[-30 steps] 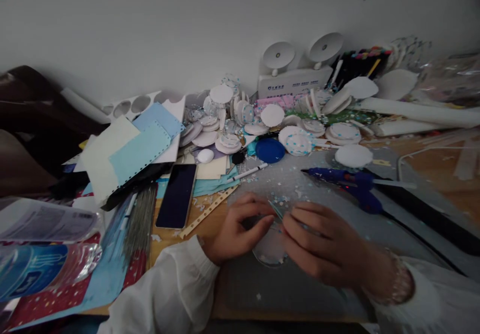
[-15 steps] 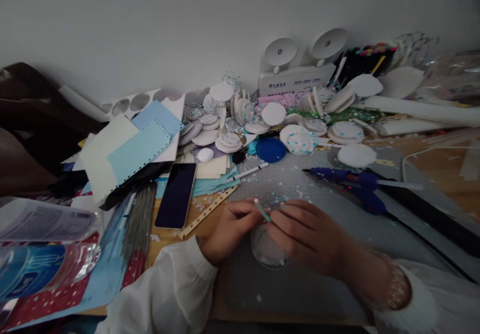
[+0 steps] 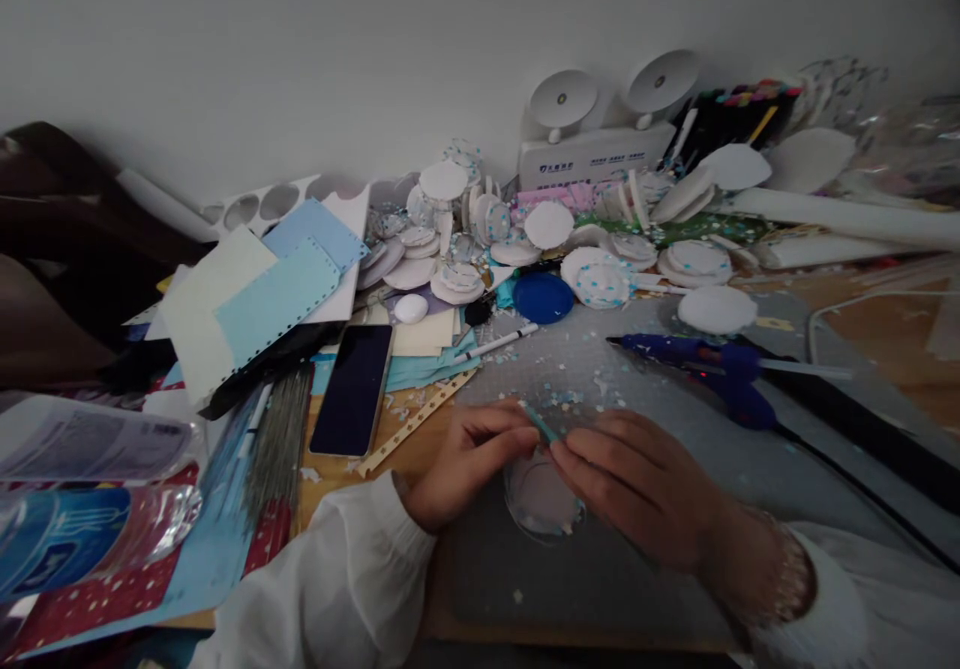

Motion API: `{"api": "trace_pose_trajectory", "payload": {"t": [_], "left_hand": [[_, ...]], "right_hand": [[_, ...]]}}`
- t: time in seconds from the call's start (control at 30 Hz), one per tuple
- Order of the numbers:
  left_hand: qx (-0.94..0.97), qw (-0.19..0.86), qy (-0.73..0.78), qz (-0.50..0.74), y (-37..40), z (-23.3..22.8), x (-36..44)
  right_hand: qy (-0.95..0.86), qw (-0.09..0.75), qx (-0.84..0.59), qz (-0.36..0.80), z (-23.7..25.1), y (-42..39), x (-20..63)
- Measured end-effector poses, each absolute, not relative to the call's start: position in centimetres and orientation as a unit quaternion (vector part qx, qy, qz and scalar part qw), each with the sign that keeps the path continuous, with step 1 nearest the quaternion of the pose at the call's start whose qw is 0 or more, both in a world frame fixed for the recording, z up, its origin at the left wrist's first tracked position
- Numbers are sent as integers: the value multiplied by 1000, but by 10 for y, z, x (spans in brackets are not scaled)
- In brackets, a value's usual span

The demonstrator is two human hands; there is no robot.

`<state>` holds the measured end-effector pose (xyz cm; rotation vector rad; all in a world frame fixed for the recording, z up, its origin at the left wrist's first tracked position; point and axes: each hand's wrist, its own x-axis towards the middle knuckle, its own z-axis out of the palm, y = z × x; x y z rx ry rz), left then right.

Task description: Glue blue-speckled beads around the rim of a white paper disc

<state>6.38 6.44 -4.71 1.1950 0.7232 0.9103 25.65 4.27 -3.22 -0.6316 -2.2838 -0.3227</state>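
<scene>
My right hand (image 3: 637, 484) pinches a thin teal strip (image 3: 541, 425) by its lower end. My left hand (image 3: 472, 459) is closed close against the strip, thumb pressed to the curled fingers; what lies between them is hidden. Under both hands, a clear round disc or shallow dish (image 3: 541, 501) rests on the grey cutting mat (image 3: 570, 589). Tiny star-shaped pieces lie near its lower edge. More pale blue and white bits (image 3: 559, 394) are scattered just beyond my fingers.
A blue glue gun (image 3: 690, 354) with a red light lies right, its cord trailing forward. A phone (image 3: 351, 389), wire bundle (image 3: 276, 449) and bottles (image 3: 97, 539) are left. White discs (image 3: 600, 279) pile up behind, before a twin-head lamp (image 3: 592, 154).
The teal strip has shifted slightly right, and the small star seen at its tip no longer shows. My right hand has moved a little right and down, uncovering more of the clear disc.
</scene>
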Motion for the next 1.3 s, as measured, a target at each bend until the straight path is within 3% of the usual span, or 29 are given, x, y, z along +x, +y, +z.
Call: {"api": "trace_pose_trajectory", "payload": {"t": [0.27,0.4,0.5,0.6,1.0,1.17,1.3], "left_hand": [[506,674,369,392,65,-51,65],[423,717,372,411,66,-53,66],[392,727,358,435,68,-52,66],[372,739,332,453,70,-48,67],[36,792,193,579,94,-40,46],[10,769,123,627,99,-28,32],[104,780,171,593,95,-25,34]], "right_hand": [[-894,367,-238,-99,-36,44,249],[-871,362,-328,44,-34,45,254],[-836,304,-416,189,-40,41,259],[-830,246,-426,262,-45,36,263],[-836,308,-420,176,-51,35,275],[-828,310,-434,174,-50,32,287],[-825,302,-432,204,-48,31,290]]}}
